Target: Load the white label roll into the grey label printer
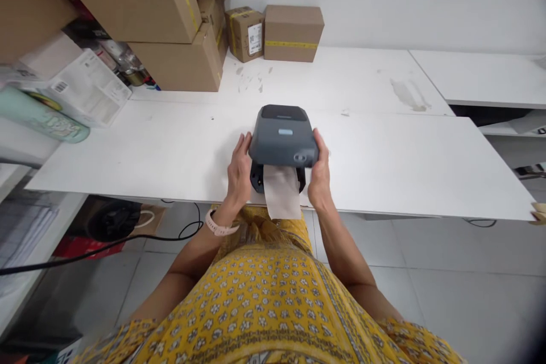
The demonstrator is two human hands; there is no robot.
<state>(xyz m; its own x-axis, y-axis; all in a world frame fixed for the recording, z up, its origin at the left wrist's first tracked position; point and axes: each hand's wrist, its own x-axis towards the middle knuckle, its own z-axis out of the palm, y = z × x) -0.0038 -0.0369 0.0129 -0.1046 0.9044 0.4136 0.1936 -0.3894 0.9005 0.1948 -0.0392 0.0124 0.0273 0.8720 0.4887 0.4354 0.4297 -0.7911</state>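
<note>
A dark grey label printer [284,139] with a light blue button sits at the near edge of the white table. From its front opening a pale strip of label paper [281,193] hangs down over the edge. My left hand [239,173], a pink band at its wrist, presses against the printer's left side. On the opposite side, my right hand [321,173] grips it with the fingers along its right wall. The printer's body hides part of the fingers of both hands.
Stacked cardboard boxes [179,65] stand at the back left, with two smaller ones, a box with a label [246,34] and a wider box [293,34], beside them. A mint bottle [46,115] and a white carton [87,88] lie on the left. A black cable [98,245] runs below the table.
</note>
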